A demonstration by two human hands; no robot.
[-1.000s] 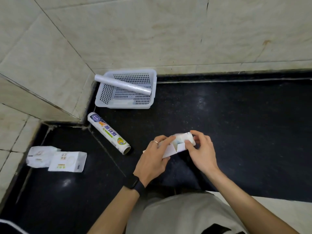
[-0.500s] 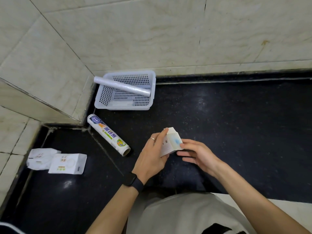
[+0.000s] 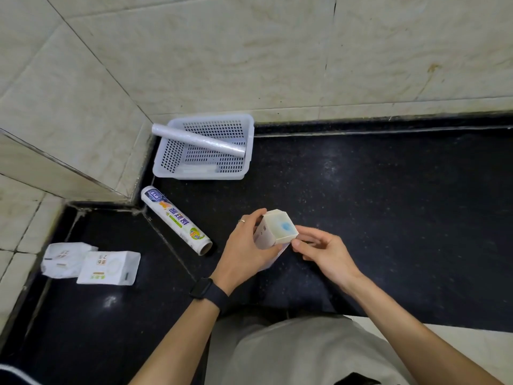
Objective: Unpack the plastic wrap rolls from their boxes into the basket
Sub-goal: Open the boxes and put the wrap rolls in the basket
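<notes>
A white cardboard box (image 3: 277, 230) stands on end in the middle of the black counter, its closed top flap showing a blue mark. My left hand (image 3: 244, 250) wraps around its left side. My right hand (image 3: 322, 250) pinches its right top edge with thumb and fingertips. A white perforated basket (image 3: 169, 158) sits in the far corner with a plain plastic wrap roll (image 3: 198, 140) lying slantwise across its rim. A printed roll (image 3: 175, 219) lies on the counter between the basket and my left hand.
Two flattened empty boxes (image 3: 91, 263) lie on the lower black ledge at the left. Tiled walls close the back and the left. A raised black lip (image 3: 388, 126) runs along the back wall. My lap fills the bottom edge.
The box's end flap, open a second ago, is now folded shut, and the box has been turned upright. My right hand has slid from the top to the box's right edge.
</notes>
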